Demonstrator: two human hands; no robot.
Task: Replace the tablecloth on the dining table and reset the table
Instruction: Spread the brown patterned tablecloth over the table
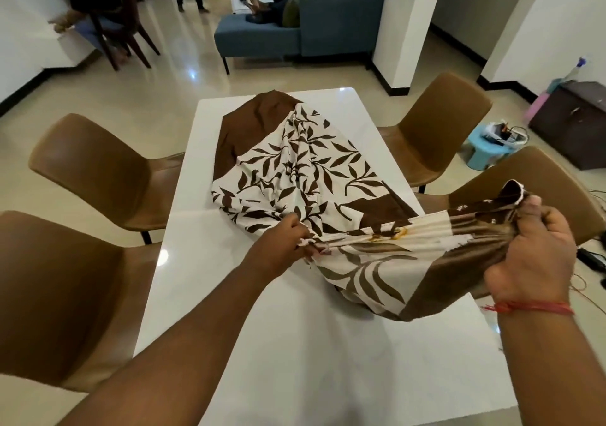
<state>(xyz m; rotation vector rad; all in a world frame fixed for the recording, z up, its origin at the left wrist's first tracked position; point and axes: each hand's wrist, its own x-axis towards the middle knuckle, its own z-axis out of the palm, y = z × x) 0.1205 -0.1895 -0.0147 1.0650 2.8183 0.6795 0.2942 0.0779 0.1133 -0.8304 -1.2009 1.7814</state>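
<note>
both grips closed on the tablecloth (305, 176): left hand (278, 245) pinches a bunched edge mid-surface, right hand (534, 245) clutches a corner lifted off the white surface (328, 360), likely stretching the edge to spread it. rest lies crumpled at centre.

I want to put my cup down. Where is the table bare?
Bare table shows near the person, below the cloth, and along both long edges by the chairs. The middle is crowded: bunched cloth, gripped by the left hand and right hand.

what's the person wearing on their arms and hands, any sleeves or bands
Both forearms are bare, with no sleeves in view. The right wrist carries a thin red thread band with frayed ends. The left hand and right hand show no gloves.
</note>
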